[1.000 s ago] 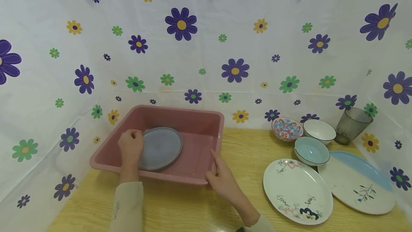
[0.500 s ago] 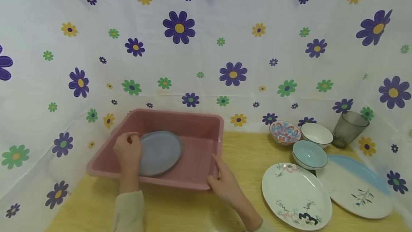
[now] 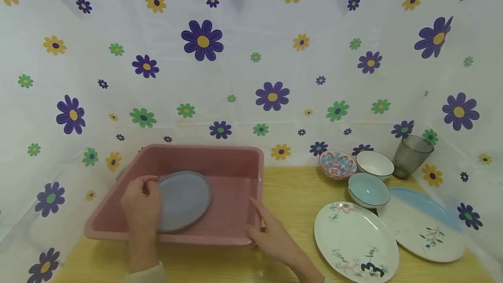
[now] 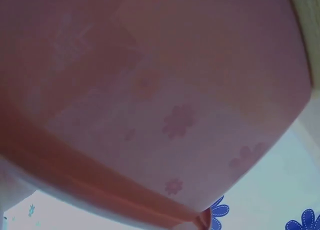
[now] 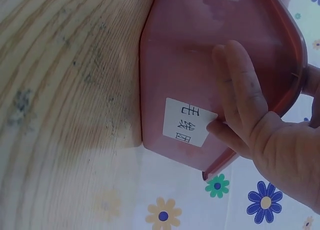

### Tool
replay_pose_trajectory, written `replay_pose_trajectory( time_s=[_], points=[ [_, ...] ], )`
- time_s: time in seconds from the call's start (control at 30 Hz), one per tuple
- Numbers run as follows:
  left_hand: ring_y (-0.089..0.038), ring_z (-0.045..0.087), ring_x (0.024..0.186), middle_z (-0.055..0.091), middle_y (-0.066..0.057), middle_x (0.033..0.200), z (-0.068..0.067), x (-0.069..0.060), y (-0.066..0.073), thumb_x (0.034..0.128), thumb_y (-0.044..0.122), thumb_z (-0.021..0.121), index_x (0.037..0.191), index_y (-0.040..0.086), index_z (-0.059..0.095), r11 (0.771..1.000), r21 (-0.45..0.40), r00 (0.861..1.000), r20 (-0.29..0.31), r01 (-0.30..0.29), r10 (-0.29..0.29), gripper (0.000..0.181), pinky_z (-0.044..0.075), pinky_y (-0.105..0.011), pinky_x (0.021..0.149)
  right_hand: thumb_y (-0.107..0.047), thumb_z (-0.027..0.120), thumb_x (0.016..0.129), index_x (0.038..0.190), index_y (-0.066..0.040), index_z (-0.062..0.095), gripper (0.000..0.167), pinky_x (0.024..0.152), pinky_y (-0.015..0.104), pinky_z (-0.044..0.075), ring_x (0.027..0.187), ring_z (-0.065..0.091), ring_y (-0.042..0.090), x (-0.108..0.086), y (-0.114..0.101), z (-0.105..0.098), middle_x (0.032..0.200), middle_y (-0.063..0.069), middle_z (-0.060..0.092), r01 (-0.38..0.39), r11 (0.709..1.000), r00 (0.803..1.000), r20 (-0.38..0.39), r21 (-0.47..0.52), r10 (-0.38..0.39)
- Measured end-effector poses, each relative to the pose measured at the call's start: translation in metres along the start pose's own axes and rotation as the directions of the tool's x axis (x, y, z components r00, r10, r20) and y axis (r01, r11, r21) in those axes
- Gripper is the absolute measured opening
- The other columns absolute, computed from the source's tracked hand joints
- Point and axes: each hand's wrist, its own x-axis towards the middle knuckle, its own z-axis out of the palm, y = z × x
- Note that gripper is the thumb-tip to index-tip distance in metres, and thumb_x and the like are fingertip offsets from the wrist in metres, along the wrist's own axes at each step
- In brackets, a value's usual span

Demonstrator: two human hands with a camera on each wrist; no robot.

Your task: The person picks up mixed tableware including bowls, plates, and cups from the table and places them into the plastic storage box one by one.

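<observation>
Your left hand [image 3: 142,204] is over the left part of the pink basin [image 3: 232,195], its wrist crossing the front rim and its fingers curled. It lies right against the grey plate [image 3: 186,200] and hides that plate's left edge, so you cannot tell whether the fingers pinch it or hold nothing. The plate is inside the basin, left of the middle, with a stretch of bare basin floor to its right.

Your right hand [image 3: 273,232] grips the basin's right wall near the front corner. In the right wrist view, your fingers [image 5: 245,83] press on the outside of the wall, beside a white label [image 5: 187,122] with handwritten characters, while another digit shows at the rim. Your left wrist view is filled by a blurred pink surface of the basin and does not show the left fingers clearly.

The basin sits on the wooden table [image 3: 291,187]. To its right, well apart, you have a white plate [image 3: 357,235] with floral drawings, just beside a blue-and-cream plate [image 3: 420,226]. Behind them, close together, are a light blue bowl [image 3: 368,190], a red-and-blue patterned bowl [image 3: 338,165], a white bowl [image 3: 375,163] and a grey glass [image 3: 412,156]. A white sheet [image 3: 232,75] with printed flowers stands behind everything.
</observation>
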Motion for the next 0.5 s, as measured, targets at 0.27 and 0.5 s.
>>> replay_pose_trajectory(
  time_s=[0.27,0.5],
  points=[
    [-0.014,0.049,0.077,0.063,-0.016,0.088,-0.001,-0.009,0.021,0.0963,0.004,0.05,0.09,-0.002,0.07,0.999,-0.021,0.997,0.065,-0.028,0.029,0.021,0.037,-0.021,0.068,-0.02,0.059,0.096,0.159,-0.015,0.022,0.073,0.06,0.043,0.058,0.07,0.066,0.022,-0.004,0.0,-0.006,0.132,0.033,0.05,0.016,0.999,0.999,0.028,-0.042,-0.015],
    [-0.017,0.052,0.076,0.063,-0.013,0.087,0.0,-0.014,0.032,0.0965,0.004,0.051,0.09,-0.001,0.07,0.994,-0.039,0.989,0.1,-0.102,0.106,0.02,0.037,-0.016,0.067,-0.023,0.059,0.098,0.158,-0.012,0.022,0.072,0.057,0.038,0.057,0.071,0.065,0.021,-0.003,-0.001,-0.005,0.137,0.032,0.046,0.03,0.997,0.999,0.046,-0.071,-0.027]
  ],
)
